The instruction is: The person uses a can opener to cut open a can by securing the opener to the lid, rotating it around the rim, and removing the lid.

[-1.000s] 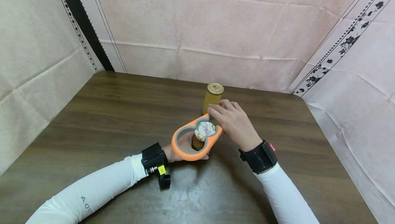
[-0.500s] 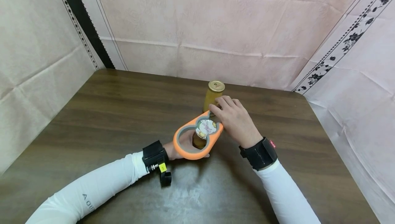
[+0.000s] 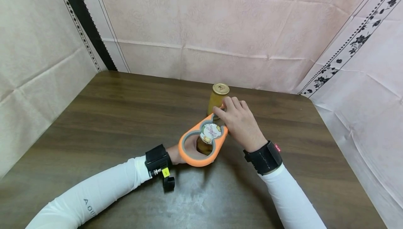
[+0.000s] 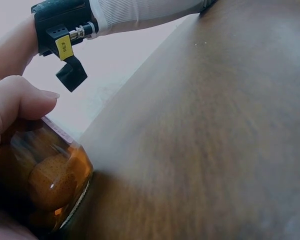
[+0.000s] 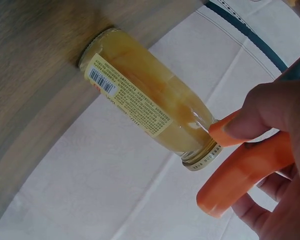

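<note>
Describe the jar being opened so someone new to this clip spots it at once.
On the brown table, look near the middle, where both hands meet. The jar stands under the orange opener, gripped by the left hand. Unlike the taller yellow bottle behind it, it is short, amber, with a white patterned lid.

Head view high, looking down the table (image 3: 126, 117), wrist views close, low, facing jars

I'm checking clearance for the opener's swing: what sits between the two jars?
Only the orange opener's narrow end and the right hand's fingers gripping it, between the near jar and the far jar, per the head view.
</note>
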Motion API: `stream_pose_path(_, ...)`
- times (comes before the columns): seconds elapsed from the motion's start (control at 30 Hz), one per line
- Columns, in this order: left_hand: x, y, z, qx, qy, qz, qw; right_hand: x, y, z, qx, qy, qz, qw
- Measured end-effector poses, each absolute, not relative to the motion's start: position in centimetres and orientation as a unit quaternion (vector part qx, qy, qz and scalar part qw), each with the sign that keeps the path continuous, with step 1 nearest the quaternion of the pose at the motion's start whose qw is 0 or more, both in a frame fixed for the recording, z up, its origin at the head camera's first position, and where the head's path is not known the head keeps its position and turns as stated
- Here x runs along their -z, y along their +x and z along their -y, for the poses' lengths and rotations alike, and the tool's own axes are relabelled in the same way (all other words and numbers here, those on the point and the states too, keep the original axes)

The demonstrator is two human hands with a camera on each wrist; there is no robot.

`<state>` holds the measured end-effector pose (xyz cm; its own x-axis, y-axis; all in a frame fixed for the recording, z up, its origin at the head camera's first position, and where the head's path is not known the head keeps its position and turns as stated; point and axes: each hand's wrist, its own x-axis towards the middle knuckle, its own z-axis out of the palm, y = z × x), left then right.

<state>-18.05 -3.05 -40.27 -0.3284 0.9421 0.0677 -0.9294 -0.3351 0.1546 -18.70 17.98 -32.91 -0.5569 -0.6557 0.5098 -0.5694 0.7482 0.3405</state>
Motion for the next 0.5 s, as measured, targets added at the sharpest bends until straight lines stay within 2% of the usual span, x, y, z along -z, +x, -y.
stream_pose_path(0.17, 40.28, -18.15, 2.78, -0.793, 0.004, 0.036, 0.608, 32.98, -18.73, -17.93, 0.071, 0.345, 0.879, 0.321)
stream_pose_path(0.5, 40.41, -18.25, 2.54, -0.771, -0.051, 0.093, 0.628, 33.08, -18.8, -17.85, 0.049, 0.344, 0.884, 0.312)
